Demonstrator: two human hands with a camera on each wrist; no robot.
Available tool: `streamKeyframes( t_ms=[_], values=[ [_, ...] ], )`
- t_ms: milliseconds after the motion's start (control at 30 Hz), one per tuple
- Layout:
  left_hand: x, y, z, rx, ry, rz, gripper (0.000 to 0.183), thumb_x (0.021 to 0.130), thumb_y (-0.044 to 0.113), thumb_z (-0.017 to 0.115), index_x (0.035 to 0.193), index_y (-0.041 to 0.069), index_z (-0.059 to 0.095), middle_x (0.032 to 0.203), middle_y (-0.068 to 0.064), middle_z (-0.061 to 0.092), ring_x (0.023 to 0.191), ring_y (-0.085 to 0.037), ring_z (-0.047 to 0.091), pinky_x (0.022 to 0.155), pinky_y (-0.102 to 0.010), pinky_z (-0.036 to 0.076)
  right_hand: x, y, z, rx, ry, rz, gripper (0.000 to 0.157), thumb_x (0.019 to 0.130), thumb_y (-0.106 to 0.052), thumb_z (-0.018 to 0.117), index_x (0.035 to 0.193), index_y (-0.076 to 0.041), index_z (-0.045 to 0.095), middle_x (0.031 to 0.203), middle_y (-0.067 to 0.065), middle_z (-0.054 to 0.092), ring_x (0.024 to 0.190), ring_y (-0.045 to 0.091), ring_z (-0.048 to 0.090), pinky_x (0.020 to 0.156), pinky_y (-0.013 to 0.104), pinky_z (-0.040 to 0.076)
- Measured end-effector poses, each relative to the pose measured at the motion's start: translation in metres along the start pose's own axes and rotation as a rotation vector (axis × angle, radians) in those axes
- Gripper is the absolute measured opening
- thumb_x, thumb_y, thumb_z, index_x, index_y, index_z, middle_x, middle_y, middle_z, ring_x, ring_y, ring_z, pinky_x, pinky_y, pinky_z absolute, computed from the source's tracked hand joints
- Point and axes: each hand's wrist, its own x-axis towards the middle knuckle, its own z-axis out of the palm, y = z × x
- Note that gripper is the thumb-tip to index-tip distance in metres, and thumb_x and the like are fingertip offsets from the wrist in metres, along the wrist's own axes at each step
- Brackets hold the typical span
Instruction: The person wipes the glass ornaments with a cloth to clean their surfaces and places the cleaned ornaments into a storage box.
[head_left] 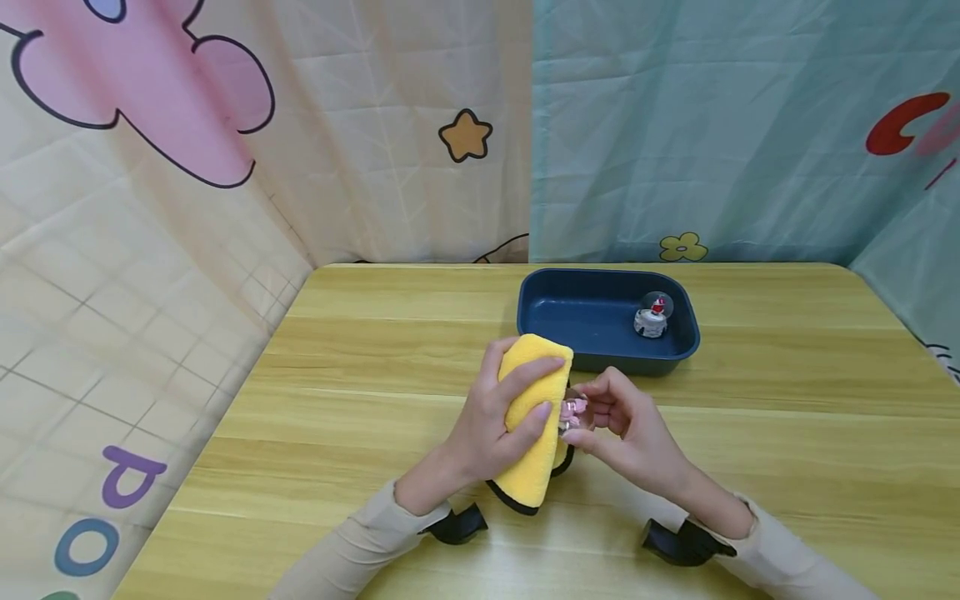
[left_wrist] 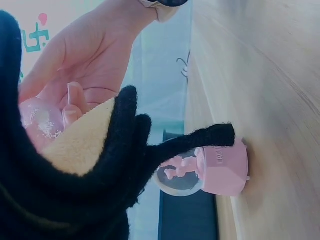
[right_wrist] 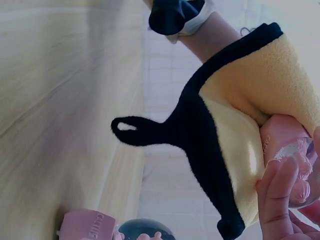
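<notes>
My left hand point(head_left: 480, 429) grips a folded yellow cloth point(head_left: 534, 473) with black edging, thumb and fingers spread over its face. Beside it, my right hand point(head_left: 641, 437) pinches a small snow globe point(head_left: 574, 412) by its clear dome, pink figures showing inside. In the right wrist view the pink base point(right_wrist: 281, 131) of this globe lies against a fold of the cloth. A second pink snow globe point(left_wrist: 224, 172) stands upright on the table below the hands in the left wrist view; the hands and cloth hide it in the head view.
Beyond the hands, a dark blue tray point(head_left: 577, 315) sits towards the table's far edge. In its right end stands a snow globe point(head_left: 651, 322) with a white base and a red figure. Printed curtains point(head_left: 405, 167) hang along the back and sides of the wooden table point(head_left: 787, 458).
</notes>
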Motion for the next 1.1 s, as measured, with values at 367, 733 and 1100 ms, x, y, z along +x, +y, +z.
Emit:
streamKeyframes(
  t_ms=[367, 733, 1100],
  values=[
    [0.0, 0.003, -0.002, -0.058, -0.029, -0.036, 0.036, 0.087, 0.021, 0.05, 0.124, 0.017, 0.052, 0.124, -0.016, 0.041, 0.096, -0.021, 0.051, 0.067, -0.02, 0.046, -0.001, -0.001, -0.001, -0.169, -0.007, -0.112, 0.045, 0.062, 0.013, 0.077, 0.098, 0.005, 0.051, 0.093, 0.014, 0.063, 0.074, 0.002, 0.058, 0.065, 0.015, 0.054],
    [0.0, 0.003, -0.003, -0.118, -0.044, -0.076, 0.035, 0.09, 0.024, 0.049, 0.124, 0.017, 0.052, 0.122, -0.015, 0.042, 0.097, -0.022, 0.051, 0.067, -0.021, 0.048, 0.0, 0.004, 0.003, -0.294, 0.049, -0.386, 0.043, 0.082, -0.027, 0.069, 0.1, 0.01, 0.055, 0.099, 0.021, 0.063, 0.077, 0.004, 0.057, 0.071, 0.009, 0.051],
    [0.0, 0.002, -0.003, -0.161, -0.048, -0.101, 0.034, 0.092, 0.028, 0.047, 0.123, 0.015, 0.052, 0.121, -0.015, 0.043, 0.099, -0.021, 0.05, 0.071, -0.023, 0.048, 0.005, 0.01, 0.004, -0.515, 0.104, -0.652, 0.042, 0.09, -0.03, 0.061, 0.097, 0.01, 0.056, 0.097, 0.023, 0.064, 0.079, 0.019, 0.062, 0.078, 0.012, 0.051]
  ],
)
